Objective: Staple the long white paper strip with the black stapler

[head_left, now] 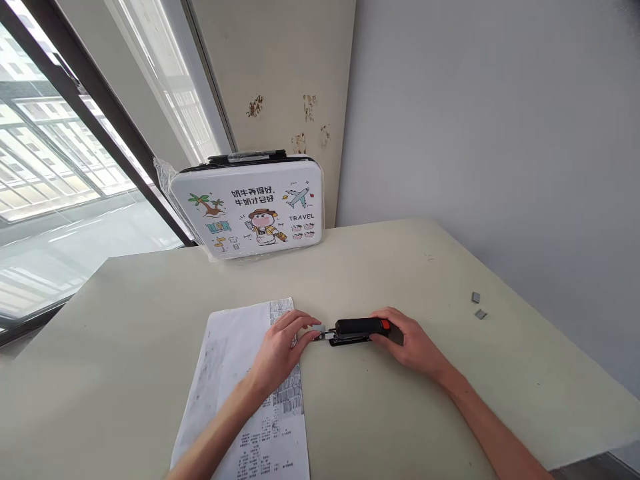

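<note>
A black stapler point(359, 326) with a red patch at its right end lies sideways on the table. My right hand point(404, 339) grips that end between thumb and fingers. From the stapler's left end a narrow metal part point(329, 334) sticks out. There, my left hand point(284, 341) pinches a small grey strip of staples point(319, 328) between thumb and fingertips, right at the metal part. Whether the strip sits inside it, I cannot tell. Under my left hand and forearm lie printed paper sheets point(225, 347), partly covered by them.
Two small grey staple strips point(478, 305) rest on the table point(390, 267) at the right. A white cartoon-printed case point(260, 210) in clear plastic stands at the back. A grey wall point(475, 120) borders the right side, a window point(60, 153) the left.
</note>
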Demonstrator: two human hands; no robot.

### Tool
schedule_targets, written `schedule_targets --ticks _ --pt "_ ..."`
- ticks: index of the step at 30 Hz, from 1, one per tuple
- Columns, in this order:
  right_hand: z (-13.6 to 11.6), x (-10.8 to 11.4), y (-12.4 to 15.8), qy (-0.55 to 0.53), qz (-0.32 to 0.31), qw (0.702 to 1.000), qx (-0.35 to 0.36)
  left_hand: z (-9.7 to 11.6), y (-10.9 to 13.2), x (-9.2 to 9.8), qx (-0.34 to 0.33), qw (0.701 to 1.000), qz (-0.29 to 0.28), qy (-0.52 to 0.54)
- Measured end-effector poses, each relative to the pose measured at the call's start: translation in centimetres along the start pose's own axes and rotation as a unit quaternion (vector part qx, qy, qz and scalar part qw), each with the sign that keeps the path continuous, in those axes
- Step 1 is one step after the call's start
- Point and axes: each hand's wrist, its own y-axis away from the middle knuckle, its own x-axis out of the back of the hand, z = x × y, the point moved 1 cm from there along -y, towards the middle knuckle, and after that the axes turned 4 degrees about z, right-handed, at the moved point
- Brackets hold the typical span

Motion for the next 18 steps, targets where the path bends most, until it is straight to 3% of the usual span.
schedule_targets --ticks 5,18 --pt "-0.35 0.12 0.02 0.001 0.005 1.000 0.000 -0.14 0.36 -0.62 -0.027 0.999 -0.019 -0.024" --pt "-0.28 0.08 0.06 -0.005 -0.002 1.000 -0.003 -0.25 0.85 -0.88 -0.012 1.000 -0.023 -0.007"
